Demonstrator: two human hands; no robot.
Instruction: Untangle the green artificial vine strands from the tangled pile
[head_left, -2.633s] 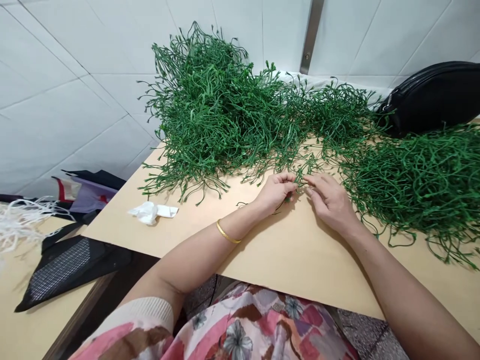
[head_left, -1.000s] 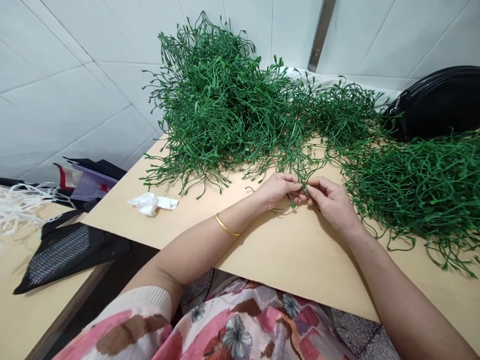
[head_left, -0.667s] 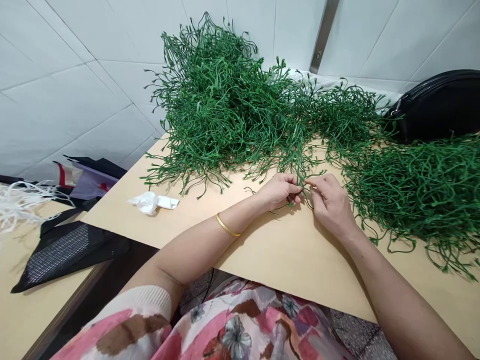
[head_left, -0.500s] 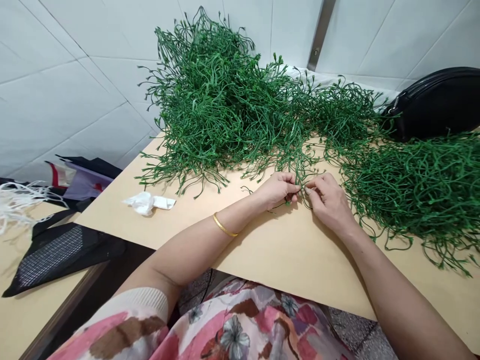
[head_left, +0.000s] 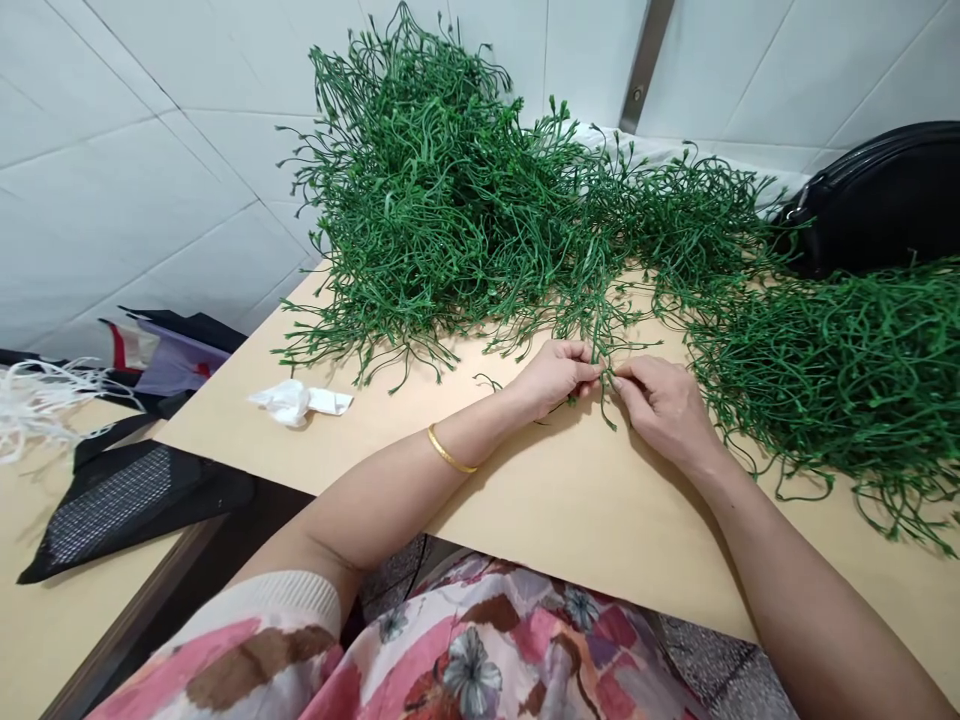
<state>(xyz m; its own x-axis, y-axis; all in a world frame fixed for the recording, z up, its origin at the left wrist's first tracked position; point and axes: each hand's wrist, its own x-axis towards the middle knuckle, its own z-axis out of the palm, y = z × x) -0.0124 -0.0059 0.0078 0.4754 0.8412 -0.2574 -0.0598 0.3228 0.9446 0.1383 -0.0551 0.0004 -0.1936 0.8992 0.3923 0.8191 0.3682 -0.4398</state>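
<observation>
My left hand point(head_left: 553, 376) and my right hand point(head_left: 661, 404) meet fingertip to fingertip on the tan table point(head_left: 585, 510), both pinched on one thin green plastic sprig point(head_left: 604, 385) whose stem hangs down between them. A gold bangle circles my left wrist. Directly behind my hands rises a big heap of green plastic sprigs point(head_left: 442, 210). A second heap of green sprigs point(head_left: 840, 360) lies to the right of my right hand.
A crumpled white tissue point(head_left: 298, 400) lies on the table to the left. A black bag point(head_left: 877, 200) sits at the back right against the white tiled wall. Black mesh fabric point(head_left: 120, 505) and white strands point(head_left: 37, 410) lie on a lower surface at left.
My hands stay together at the same spot on the sprig; the fingers have shifted slightly and the sprig's stem now hangs lower between them. The view has wobbled a little.
</observation>
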